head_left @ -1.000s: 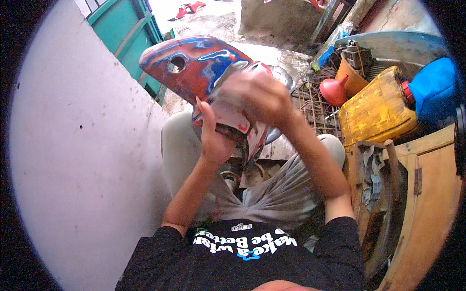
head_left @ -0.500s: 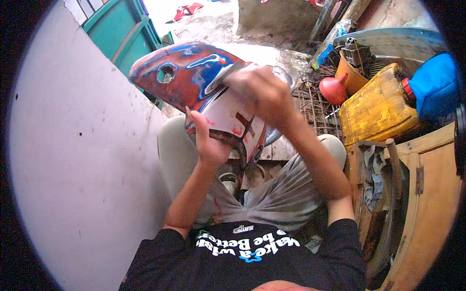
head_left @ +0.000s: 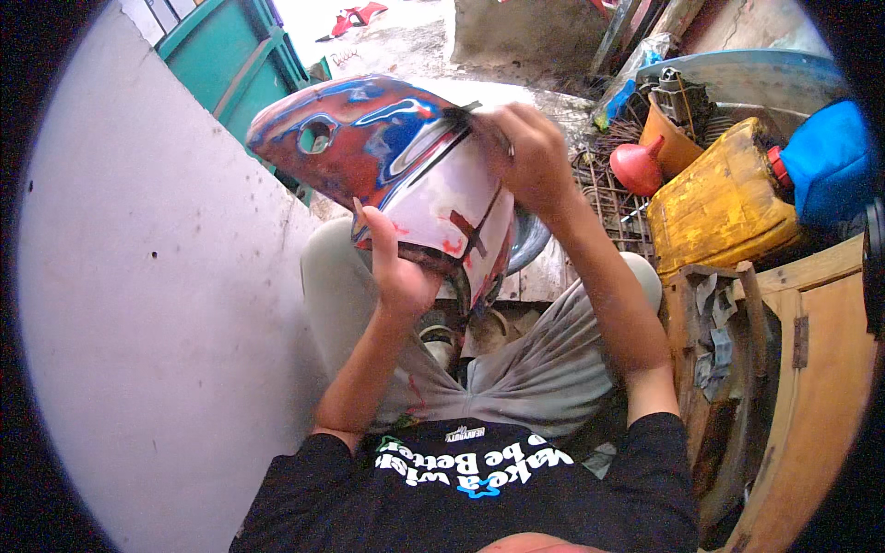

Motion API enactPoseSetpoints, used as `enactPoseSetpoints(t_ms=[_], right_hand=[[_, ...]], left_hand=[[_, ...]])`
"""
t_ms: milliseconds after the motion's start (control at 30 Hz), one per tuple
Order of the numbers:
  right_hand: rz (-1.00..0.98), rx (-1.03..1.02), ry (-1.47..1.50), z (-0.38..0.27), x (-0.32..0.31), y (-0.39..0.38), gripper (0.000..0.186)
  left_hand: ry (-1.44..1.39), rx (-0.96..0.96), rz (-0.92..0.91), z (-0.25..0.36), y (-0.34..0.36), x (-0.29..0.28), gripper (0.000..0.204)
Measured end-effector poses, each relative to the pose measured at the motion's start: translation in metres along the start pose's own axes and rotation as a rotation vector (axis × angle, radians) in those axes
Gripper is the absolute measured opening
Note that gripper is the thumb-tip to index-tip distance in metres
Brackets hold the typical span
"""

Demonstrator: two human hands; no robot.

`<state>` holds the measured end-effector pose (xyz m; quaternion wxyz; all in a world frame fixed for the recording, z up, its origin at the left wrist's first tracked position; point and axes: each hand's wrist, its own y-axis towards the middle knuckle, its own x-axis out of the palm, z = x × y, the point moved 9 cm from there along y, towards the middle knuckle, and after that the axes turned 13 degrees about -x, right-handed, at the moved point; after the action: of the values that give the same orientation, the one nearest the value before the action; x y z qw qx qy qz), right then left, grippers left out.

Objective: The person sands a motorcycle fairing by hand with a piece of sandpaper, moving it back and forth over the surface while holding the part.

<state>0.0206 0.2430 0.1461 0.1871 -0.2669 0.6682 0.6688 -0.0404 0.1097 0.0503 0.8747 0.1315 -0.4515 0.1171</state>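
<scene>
A curved plastic panel [head_left: 364,152] with red, blue and white patchy paint and a round hole is held above my lap. My left hand [head_left: 396,267] grips its lower left edge, thumb raised along the front and fingers hidden behind. My right hand [head_left: 530,152] is curled against the upper right of the panel, where the paint gives way to white, with a small dark thing at its fingertips that I cannot make out. A round metal basin [head_left: 533,244] shows partly behind the panel.
At right are a yellow jerrycan [head_left: 701,212], a red funnel [head_left: 636,166], a blue container [head_left: 834,166] and a wooden cabinet [head_left: 830,369]. A white wall [head_left: 157,323] borders my left, with a green gate [head_left: 230,64] beyond. Red pieces [head_left: 359,18] lie on the ground ahead.
The panel has shifted a little left since a second ago, my left hand with it. My right hand, blurred earlier, has moved right and up, uncovering more of the white area.
</scene>
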Motion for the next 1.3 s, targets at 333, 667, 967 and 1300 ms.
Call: enactPoseSetpoints(t_ms=[333, 667, 967, 1300], right_hand=[[0.029, 0.051, -0.054, 0.005, -0.003, 0.000, 0.015], [0.000, 0.139, -0.031, 0.017, 0.002, -0.010, 0.021], [-0.016, 0.065, -0.091, 0.016, -0.003, -0.007, 0.028], [0.048, 0.001, 0.014, 0.001, 0.001, -0.007, 0.021]], left_hand=[[0.103, 0.007, 0.110, -0.002, -0.002, -0.002, 0.088], [-0.031, -0.022, -0.031, -0.005, -0.002, 0.001, 0.087], [0.094, -0.041, 0.018, -0.006, -0.001, 0.007, 0.090], [0.100, -0.029, 0.105, -0.002, -0.004, 0.003, 0.088]])
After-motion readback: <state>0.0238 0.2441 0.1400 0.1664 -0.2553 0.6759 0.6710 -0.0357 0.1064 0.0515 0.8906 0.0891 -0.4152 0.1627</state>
